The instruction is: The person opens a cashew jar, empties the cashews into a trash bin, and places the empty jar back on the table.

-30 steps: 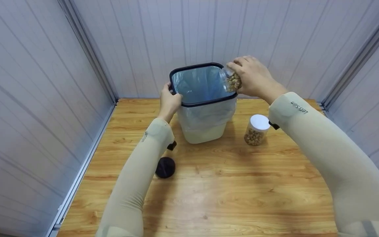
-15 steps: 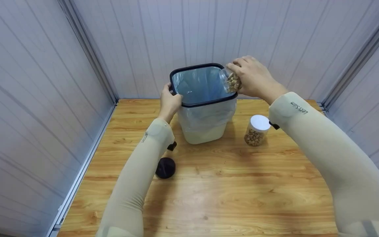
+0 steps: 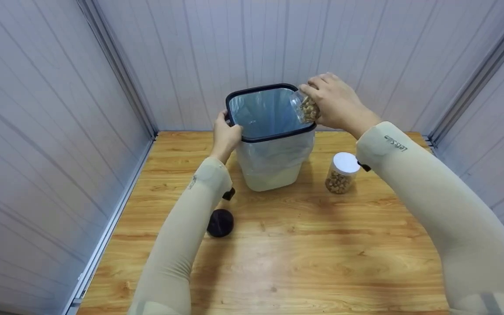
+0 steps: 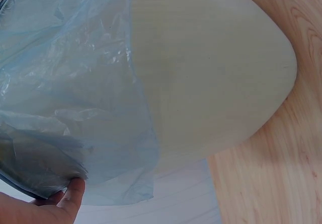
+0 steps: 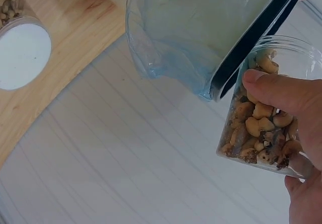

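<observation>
Evidently our wooden table (image 3: 304, 258) bears the pale bin (image 3: 274, 179), which we judge light and stiff-walled, with its dark rim (image 3: 278, 137) the firmest place to take hold; we see the left hand (image 3: 227, 138) gripping that rim's left side, thumb against fingers. Over the wall hangs a thin, slack liner (image 3: 274, 152), likely to slide and crumple if pinched alone. At the bin's right side we find the uncapped jar (image 3: 305, 108), tilted with its mouth toward the bin's interior, the right hand (image 3: 339, 104) wrapped round its body; whether jar and rim touch, we cannot tell. We expect its smooth, clear wall to be rather slippery, best held around the middle. Nearby, the white-capped jar (image 3: 341, 173) stands upright; the black lid (image 3: 220, 223) lies flat; the nuts (image 5: 261, 126) look light and brittle to us.
</observation>
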Demonstrator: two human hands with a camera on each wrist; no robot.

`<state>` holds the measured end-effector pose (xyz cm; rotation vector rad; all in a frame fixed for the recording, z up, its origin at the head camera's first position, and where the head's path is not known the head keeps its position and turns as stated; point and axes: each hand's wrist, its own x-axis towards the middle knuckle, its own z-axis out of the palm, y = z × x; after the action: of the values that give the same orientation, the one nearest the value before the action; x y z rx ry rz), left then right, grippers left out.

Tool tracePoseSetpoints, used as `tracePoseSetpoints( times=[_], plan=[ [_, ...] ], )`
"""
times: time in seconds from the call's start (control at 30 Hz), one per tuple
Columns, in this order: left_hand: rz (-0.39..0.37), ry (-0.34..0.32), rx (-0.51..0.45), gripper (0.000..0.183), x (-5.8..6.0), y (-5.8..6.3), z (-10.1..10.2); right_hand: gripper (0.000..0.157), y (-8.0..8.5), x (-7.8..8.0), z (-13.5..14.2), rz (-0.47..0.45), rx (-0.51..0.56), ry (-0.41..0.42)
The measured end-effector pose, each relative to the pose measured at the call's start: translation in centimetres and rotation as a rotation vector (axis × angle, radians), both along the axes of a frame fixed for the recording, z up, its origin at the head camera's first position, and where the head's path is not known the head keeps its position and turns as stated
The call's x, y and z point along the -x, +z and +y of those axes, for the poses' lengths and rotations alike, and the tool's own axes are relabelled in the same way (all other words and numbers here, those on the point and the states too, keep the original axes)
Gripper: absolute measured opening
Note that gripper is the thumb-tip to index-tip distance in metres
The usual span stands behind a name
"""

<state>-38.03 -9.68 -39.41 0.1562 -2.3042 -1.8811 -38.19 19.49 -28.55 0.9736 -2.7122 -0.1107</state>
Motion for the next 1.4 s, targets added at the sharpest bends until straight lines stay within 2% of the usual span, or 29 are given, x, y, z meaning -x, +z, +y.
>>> tracePoseSetpoints(
  times=[0.3, 0.67, 0.87, 1.1, 1.4],
  plan=[
    [0.001, 0.000, -0.015, 0.075, 0.08, 0.09, 0.06, 0.086, 0.16, 0.06, -0.03, -0.004, -0.039, -0.014],
    [0.013, 0.006, -0.003, 0.075, 0.26, -0.01, 0.05, 0.086, 0.21, 0.17, 0.01, -0.014, -0.017, -0.018],
    [-0.004, -0.001, -0.004, 0.075, 0.26, -0.03, -0.12, 0.088, 0.10, 0.24, -0.02, -0.014, -0.030, -0.018],
    [-0.042, -0.011, -0.007, 0.076, 0.24, 0.08, -0.28, 0.086, -0.01, 0.25, -0.13, 0.006, -0.013, -0.006],
    [-0.014, 0.002, 0.018, 0.077, 0.13, 0.02, -0.26, 0.081, 0.14, 0.34, -0.23, 0.068, -0.041, 0.033]
  ],
)
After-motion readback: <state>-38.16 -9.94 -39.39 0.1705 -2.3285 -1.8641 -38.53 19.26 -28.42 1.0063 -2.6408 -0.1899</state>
